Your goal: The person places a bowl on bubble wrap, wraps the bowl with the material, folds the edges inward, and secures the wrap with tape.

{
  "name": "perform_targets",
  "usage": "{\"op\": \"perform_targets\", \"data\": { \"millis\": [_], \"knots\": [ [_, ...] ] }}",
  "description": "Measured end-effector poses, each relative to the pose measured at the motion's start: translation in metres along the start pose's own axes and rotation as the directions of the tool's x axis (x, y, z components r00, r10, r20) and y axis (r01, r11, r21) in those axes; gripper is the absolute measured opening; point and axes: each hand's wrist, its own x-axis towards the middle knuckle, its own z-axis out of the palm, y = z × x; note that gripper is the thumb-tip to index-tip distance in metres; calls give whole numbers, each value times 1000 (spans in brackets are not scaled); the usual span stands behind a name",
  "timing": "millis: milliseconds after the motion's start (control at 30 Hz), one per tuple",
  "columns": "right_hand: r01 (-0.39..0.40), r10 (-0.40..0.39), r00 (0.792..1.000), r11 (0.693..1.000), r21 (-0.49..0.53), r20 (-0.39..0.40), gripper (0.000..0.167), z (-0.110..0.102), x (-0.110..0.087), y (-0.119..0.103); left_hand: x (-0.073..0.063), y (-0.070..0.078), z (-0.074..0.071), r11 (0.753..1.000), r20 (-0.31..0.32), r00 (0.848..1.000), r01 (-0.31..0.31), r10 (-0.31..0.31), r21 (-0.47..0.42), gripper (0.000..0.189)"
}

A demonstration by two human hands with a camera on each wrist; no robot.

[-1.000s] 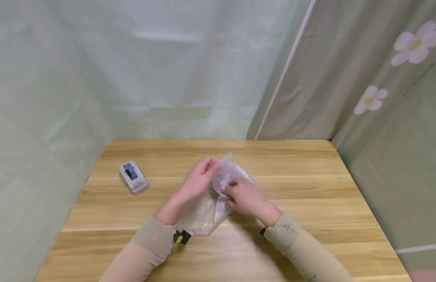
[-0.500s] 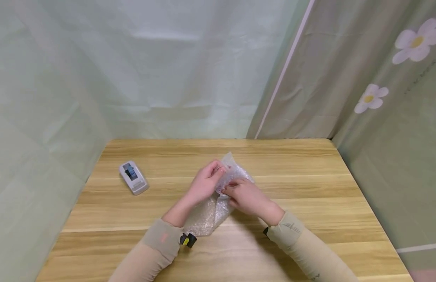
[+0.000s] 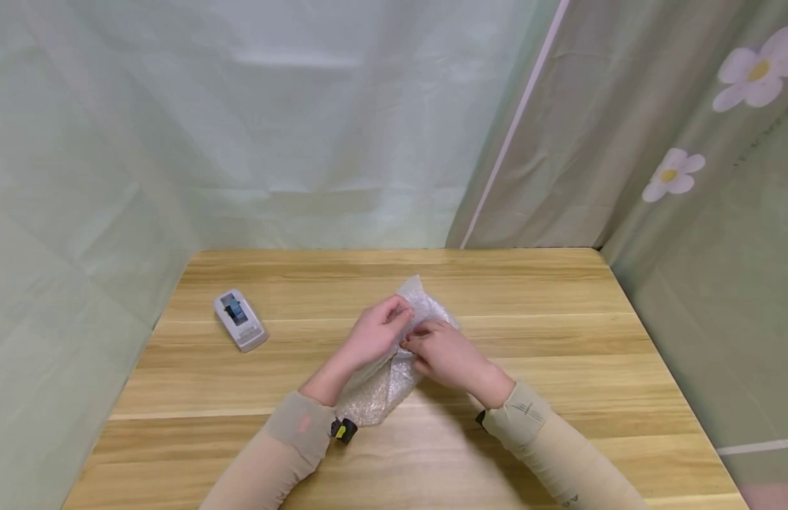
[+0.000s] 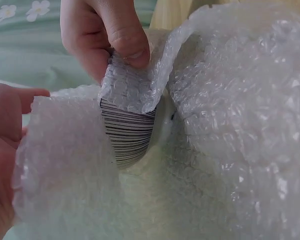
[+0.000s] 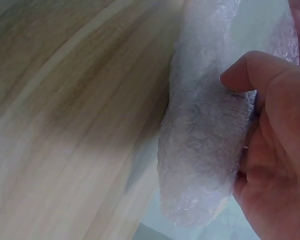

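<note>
A sheet of clear bubble wrap (image 3: 373,398) lies about a rounded white thing with thin black stripes (image 4: 127,137) near the middle of the table. Most of that striped thing is hidden by the wrap. My left hand (image 3: 377,331) pinches the wrap's upper left part between thumb and fingers, and a flap of it spans the left wrist view. Close on its right, my right hand (image 3: 449,356) grips a folded edge of wrap against the striped thing. Its thumb (image 5: 240,75) presses on the outside of the wrapped bundle in the right wrist view.
A pale grey oblong device (image 3: 241,320) with a dark window lies at the left of the wood-grain table (image 3: 559,418). Pale green curtains (image 3: 330,142) hang behind the table and at both sides.
My left hand has moved right and slightly down, drawing the wrap over the round striped thing, which no longer shows in the head view. My right hand has stayed nearly still.
</note>
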Motion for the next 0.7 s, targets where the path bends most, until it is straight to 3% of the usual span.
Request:
{"op": "perform_targets", "data": {
  "millis": [167, 267, 500, 700],
  "knots": [
    [3, -3, 1000, 1000, 13, -8, 28, 1, 1, 0, 2, 2, 2, 999, 42, 998, 44, -44, -2, 25],
    [8, -8, 1000, 1000, 16, -20, 29, 3, 0, 0, 2, 4, 4, 997, 23, 998, 51, -52, 60, 26],
    [11, -12, 999, 1000, -15, -53, 36, 8, -5, 4, 3, 9, 11, 960, 51, 998, -41, 28, 278, 31],
    [29, -34, 997, 998, -60, -74, 31, 7, -7, 5, 3, 6, 12, 939, 76, 996, -75, 52, 335, 35]
  ]
}}
